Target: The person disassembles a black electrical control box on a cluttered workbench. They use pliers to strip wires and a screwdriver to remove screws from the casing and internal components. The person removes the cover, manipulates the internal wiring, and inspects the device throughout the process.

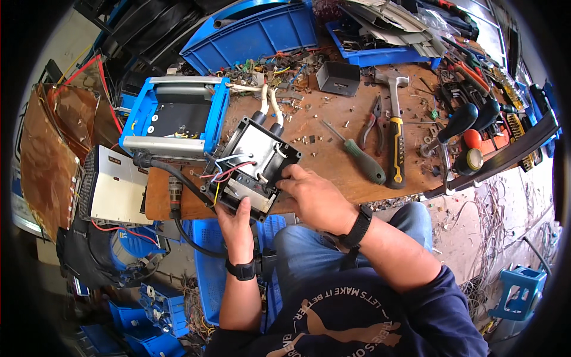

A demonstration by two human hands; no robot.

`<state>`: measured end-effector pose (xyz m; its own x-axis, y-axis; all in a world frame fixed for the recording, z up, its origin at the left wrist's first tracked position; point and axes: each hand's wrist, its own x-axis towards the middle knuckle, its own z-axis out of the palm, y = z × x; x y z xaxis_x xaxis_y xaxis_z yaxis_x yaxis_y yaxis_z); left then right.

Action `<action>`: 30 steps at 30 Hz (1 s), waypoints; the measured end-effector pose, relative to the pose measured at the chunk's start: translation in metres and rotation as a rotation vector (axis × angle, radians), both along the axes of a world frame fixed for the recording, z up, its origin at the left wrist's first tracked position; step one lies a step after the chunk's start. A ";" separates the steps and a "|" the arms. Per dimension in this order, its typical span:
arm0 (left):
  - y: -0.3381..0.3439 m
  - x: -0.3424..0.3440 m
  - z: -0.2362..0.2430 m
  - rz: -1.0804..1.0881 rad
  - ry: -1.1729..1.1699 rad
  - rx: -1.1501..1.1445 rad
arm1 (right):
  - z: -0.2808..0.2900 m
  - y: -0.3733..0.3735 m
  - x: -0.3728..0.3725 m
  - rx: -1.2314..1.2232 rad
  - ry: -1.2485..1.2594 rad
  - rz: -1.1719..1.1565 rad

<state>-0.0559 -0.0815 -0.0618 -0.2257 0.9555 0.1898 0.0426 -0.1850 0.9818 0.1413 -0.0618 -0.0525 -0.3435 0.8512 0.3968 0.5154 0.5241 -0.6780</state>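
An open black plastic housing (277, 172) rests tilted at the front edge of the wooden bench. It holds a white plate (253, 143), coloured wires and a silvery metal block (250, 193). My left hand (236, 223) grips its near edge, thumb up against the block. On the right rim, my right hand (318, 199) is closed with its fingertips at the edge; part of the grip is hidden. Two thick white cables (264, 98) leave the far side through black glands. A black cable (184, 178) runs off to the left.
A blue-framed case (217, 113) stands left of the housing. To the right lie a green-handled screwdriver (364, 159), red-handled pliers (373, 128) and a hammer (397, 143). A black box (338, 80) and blue crates (256, 35) sit behind. Screws and scraps litter the bench (321, 143).
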 end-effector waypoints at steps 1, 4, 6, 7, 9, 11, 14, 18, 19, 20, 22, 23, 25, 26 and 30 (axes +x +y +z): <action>0.000 0.001 -0.001 0.006 0.007 0.004 | -0.001 0.000 -0.002 0.009 0.006 -0.001; -0.003 0.003 0.001 0.032 0.073 -0.020 | 0.006 -0.001 -0.005 -0.093 -0.069 -0.010; -0.006 0.004 -0.001 0.038 0.095 -0.031 | 0.004 0.002 -0.005 -0.130 -0.063 0.011; -0.007 0.004 -0.002 0.040 0.106 -0.037 | 0.003 0.003 -0.005 -0.149 -0.060 0.021; -0.009 0.003 -0.006 0.074 0.140 -0.048 | 0.004 0.004 -0.003 -0.163 -0.035 0.048; -0.010 0.000 -0.013 0.117 0.162 -0.059 | 0.001 0.005 -0.002 -0.154 0.008 0.069; -0.007 0.001 -0.009 0.110 0.085 -0.065 | -0.007 0.008 -0.001 -0.112 0.086 0.081; -0.005 -0.004 -0.012 0.132 0.099 -0.056 | -0.010 0.015 0.000 -0.158 0.101 0.125; -0.006 -0.005 -0.014 0.150 0.085 -0.051 | -0.008 0.016 0.001 -0.188 0.090 0.147; -0.007 -0.005 -0.017 0.168 0.070 -0.047 | -0.006 0.015 0.004 -0.206 0.121 0.142; -0.005 -0.007 -0.023 0.184 0.051 -0.025 | 0.000 0.014 0.011 -0.242 0.175 0.127; -0.004 -0.010 -0.027 0.183 0.051 -0.009 | 0.001 0.013 0.014 -0.221 0.168 0.111; -0.003 -0.014 -0.030 0.185 0.056 -0.012 | 0.001 0.010 0.019 -0.178 0.153 0.078; -0.003 -0.017 -0.030 0.188 0.060 -0.032 | 0.003 0.008 0.022 -0.172 0.139 0.074; -0.001 -0.014 -0.025 0.138 0.034 -0.002 | 0.004 0.003 0.027 -0.119 0.100 0.057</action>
<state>-0.0696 -0.0828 -0.0867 -0.3487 0.9162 0.1975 0.1009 -0.1728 0.9798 0.1684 -0.0588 -0.0482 -0.3561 0.8744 0.3295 0.4138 0.4637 -0.7834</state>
